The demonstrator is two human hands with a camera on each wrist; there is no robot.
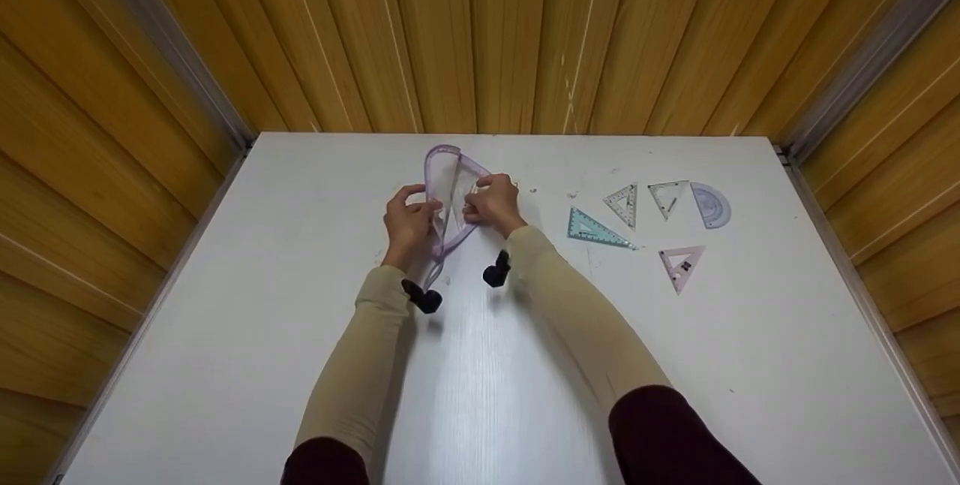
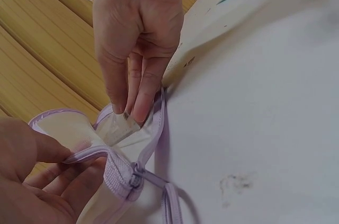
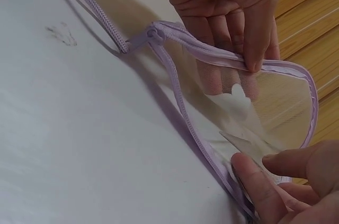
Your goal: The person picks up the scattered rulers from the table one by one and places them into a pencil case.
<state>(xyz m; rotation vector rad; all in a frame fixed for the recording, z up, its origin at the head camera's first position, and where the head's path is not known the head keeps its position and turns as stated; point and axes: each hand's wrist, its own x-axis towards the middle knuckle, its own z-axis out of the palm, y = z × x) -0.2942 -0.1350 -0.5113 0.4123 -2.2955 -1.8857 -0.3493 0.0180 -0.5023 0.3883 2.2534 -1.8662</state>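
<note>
A see-through mesh zip pouch [image 1: 451, 149] with lilac edging stands with its mouth spread at the table's far middle. My left hand [image 1: 409, 224] pinches one zipper edge [image 3: 222, 57] between thumb and fingers, the fingers behind the mesh. On the other side, my right hand [image 1: 493, 203] reaches into the mouth. Its thumb and fingers pinch a clear set square [image 3: 237, 141], whose pointed corner shows inside the pouch; the rest is hidden by fingers and edging. A lilac zipper pull [image 2: 151, 178] and strap hang from the near end.
Right of the pouch lie a teal set square [image 1: 592, 230], two clear set squares [image 1: 611, 200] [image 1: 658, 188], a pink set square [image 1: 667, 256] and a bluish protractor [image 1: 711, 207]. Wood-look panels [image 1: 510, 34] rise behind the white table [image 1: 225, 335].
</note>
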